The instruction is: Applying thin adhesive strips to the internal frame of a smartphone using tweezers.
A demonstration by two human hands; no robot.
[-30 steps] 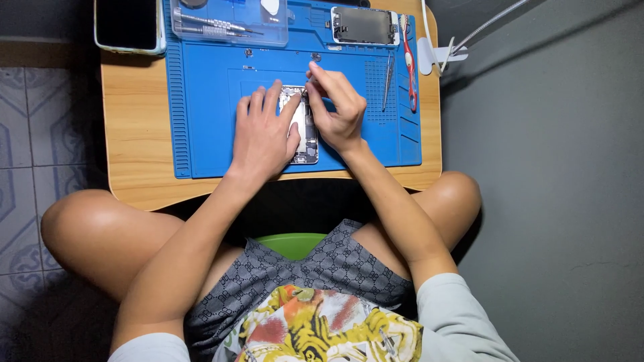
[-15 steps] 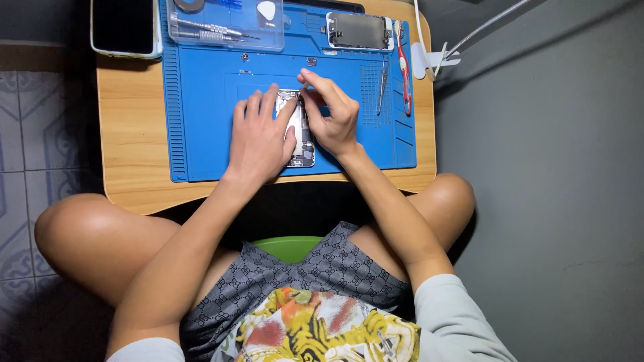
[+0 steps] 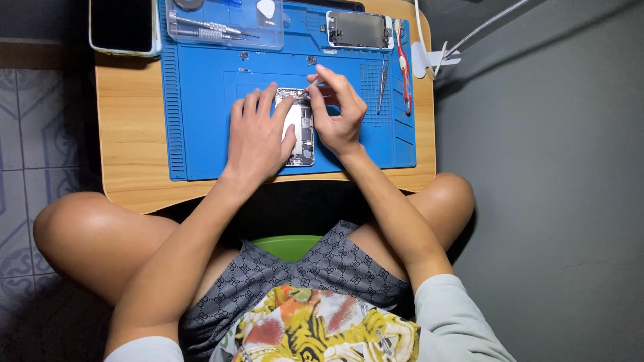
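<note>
— Pressing flat, the left hand (image 3: 258,137) pins the opened phone (image 3: 300,127) mid-way on the blue mat (image 3: 201,107), fingers spread.

— And the right hand (image 3: 339,110)?

— Fingertips pinched narrowly on a thin tool (image 3: 312,85) at the phone's top edge.

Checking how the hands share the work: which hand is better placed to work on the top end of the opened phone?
Right hand: its fingers pinch a thin tool over the top of the opened silver phone. The left hand lies flat on the phone, steadying it.
</note>
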